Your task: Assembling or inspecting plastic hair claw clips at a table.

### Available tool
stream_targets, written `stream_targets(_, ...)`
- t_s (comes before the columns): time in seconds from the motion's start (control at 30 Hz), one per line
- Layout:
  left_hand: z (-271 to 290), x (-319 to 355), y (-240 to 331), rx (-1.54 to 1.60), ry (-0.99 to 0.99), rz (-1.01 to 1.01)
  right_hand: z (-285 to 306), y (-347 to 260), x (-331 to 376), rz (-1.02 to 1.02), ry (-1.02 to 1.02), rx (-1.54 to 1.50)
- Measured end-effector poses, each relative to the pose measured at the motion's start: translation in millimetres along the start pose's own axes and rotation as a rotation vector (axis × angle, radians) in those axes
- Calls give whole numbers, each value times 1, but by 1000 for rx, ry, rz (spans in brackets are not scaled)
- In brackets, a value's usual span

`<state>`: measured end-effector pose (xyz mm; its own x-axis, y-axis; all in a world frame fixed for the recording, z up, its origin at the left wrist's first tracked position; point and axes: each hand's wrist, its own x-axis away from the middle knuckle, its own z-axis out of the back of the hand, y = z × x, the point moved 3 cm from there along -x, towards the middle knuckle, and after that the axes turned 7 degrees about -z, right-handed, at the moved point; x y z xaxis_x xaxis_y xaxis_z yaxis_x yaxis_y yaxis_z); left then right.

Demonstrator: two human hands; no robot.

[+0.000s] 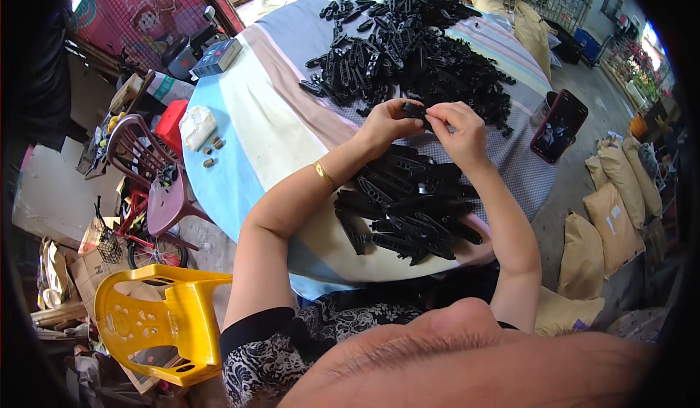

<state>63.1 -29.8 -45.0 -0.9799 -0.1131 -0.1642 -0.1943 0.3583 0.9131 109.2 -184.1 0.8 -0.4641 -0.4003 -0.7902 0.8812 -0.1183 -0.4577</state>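
Note:
My left hand [386, 126] is closed around a small black plastic part [414, 110] above the middle of the table. Thumb and fingers of my right hand [461, 132] pinch at the right end of the same part, so the hands nearly meet. The fingers hide much of it, and its exact kind cannot be made out. Below my hands, between my forearms, lies a near heap of long black plastic pieces [415, 215], some with slotted frames. Beyond my hands spreads a larger far heap of similar black plastic pieces [397, 51], with smaller bits on its right side.
A striped cloth covers the round table [251, 127]. On it are a white crumpled bag [197, 128], a blue box [216, 58] and a propped phone [559, 126]. A yellow chair [157, 320] and a purple chair [164, 200] stand left; tan sacks [612, 222] lie right.

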Motion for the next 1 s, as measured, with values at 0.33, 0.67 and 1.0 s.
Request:
stream_targets(0.33, 1, 1, 10, 108, 34, 116, 8, 2, -3, -142, 42, -93)
stream_targets(0.67, 10, -1, 10, 4, -203, 368, 2, -15, 0, 271, -167, 87)
stream_targets(1.0, 3, 5, 34, -444, -330, 76, -1, -8, -1, 135, -137, 34)
